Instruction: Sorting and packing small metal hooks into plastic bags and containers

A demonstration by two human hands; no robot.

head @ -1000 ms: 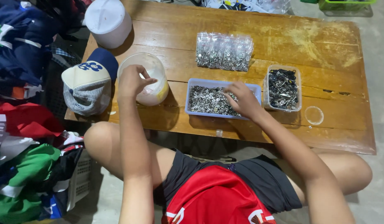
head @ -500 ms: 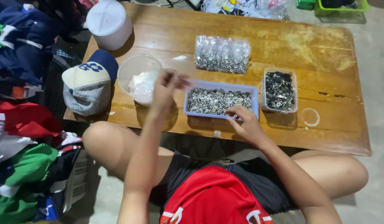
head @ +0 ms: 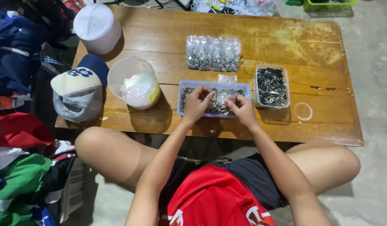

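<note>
Here both of your hands are over the blue tray (head: 181,112) of small silver metal parts, which stands at the near edge of the wooden table (head: 310,46). Your left hand (head: 196,104) and your right hand (head: 240,107) pinch together a small clear plastic bag (head: 223,96), each at one side of it, just above the parts. Whether the bag is open I cannot tell. Just right of the tray stands a clear box (head: 271,86) with dark metal parts, and behind the tray lies a row of filled small bags (head: 213,53). To the left is a clear round tub (head: 133,83) with plastic inside, then a cap (head: 78,90), and further back a white lidded container (head: 96,27).
</note>
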